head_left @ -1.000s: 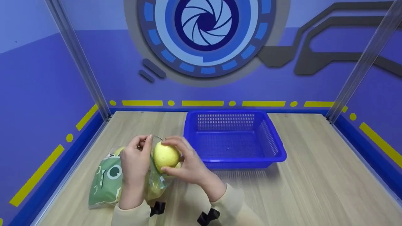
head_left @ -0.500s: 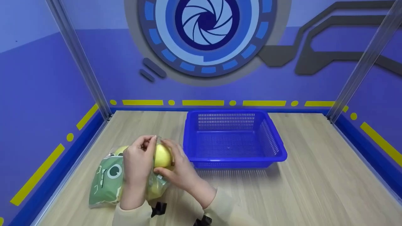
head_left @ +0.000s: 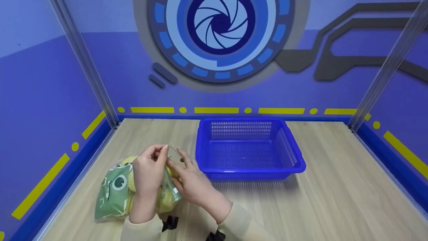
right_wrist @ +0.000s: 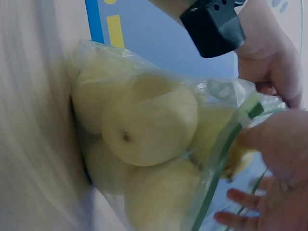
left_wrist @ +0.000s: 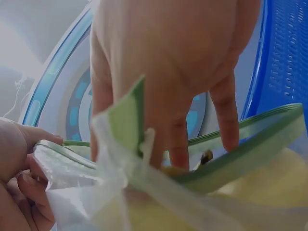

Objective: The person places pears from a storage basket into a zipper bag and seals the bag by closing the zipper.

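Observation:
A clear zip bag with a green cartoon-eye print [head_left: 112,195] stands on the left of the table, holding several yellow pears [right_wrist: 149,122]. My left hand [head_left: 147,175] pinches the edge of its mouth between thumb and fingers. In the left wrist view, my right hand [left_wrist: 163,62] reaches from above into the bag's mouth, fingers extended between the green zip strips [left_wrist: 269,137]. A brown stem [left_wrist: 206,157] shows just below those fingertips. Seen from the right wrist, my right hand [right_wrist: 284,163] has its fingers spread beside a stemmed pear near the opening.
A blue plastic basket [head_left: 254,170] with slotted walls stands at the back centre, right of the bag. Printed blue-purple wall panels and metal posts [head_left: 83,63] enclose the wooden table [head_left: 327,187]. Black wrist mounts [head_left: 170,223] sit under both sleeves.
My right hand has carried a pear left and down into the bag's mouth, and its fingers have loosened from it. The left hand keeps its pinch on the bag, shifted slightly right.

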A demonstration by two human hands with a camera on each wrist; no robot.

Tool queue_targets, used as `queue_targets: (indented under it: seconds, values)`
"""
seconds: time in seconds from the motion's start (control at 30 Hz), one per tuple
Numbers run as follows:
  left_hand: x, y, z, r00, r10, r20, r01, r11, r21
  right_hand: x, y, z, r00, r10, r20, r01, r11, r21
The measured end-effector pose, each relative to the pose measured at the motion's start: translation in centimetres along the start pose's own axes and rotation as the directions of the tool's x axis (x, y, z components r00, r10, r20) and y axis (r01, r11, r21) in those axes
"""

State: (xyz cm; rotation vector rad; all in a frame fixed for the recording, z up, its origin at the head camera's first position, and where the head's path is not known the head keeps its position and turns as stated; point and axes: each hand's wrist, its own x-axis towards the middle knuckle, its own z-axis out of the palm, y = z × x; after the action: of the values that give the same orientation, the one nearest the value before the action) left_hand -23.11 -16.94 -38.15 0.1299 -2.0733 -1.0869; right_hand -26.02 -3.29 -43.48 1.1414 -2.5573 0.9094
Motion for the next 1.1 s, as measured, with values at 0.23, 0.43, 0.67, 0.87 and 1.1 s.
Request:
queue_targets:
  seconds: [0.23,0.43,0.67,0.87,1.1]
  values:
    - [0.2,-0.2,-0.3,0.999,0.000,-0.050,0.000,1.000,0.000,0.2,0.4,-2.5,0.991,0.090,-0.101,-0.075,0.987,0.140]
    - [0.4,-0.2,-0.7,0.997,-0.016,-0.077,0.015,1.000,-0.010,-0.3,1.0,-4.9,0.956,0.291,-0.032,-0.285,0.949,0.133]
    - [0.5,-0.3,-1.1,0.995,-0.022,-0.100,0.019,0.999,-0.031,-0.8,1.3,-5.0,0.850,0.454,0.268,-0.440,0.891,-0.116]
    - [0.6,-0.5,-1.5,0.994,-0.025,-0.107,0.021,0.999,-0.041,-0.5,2.2,-4.0,0.766,0.504,0.400,-0.556,0.831,0.020]
    - [0.7,-0.5,-1.9,0.993,-0.040,-0.114,0.035,0.998,-0.045,-0.2,2.9,-2.8,0.758,0.488,0.433,-0.590,0.795,0.137]
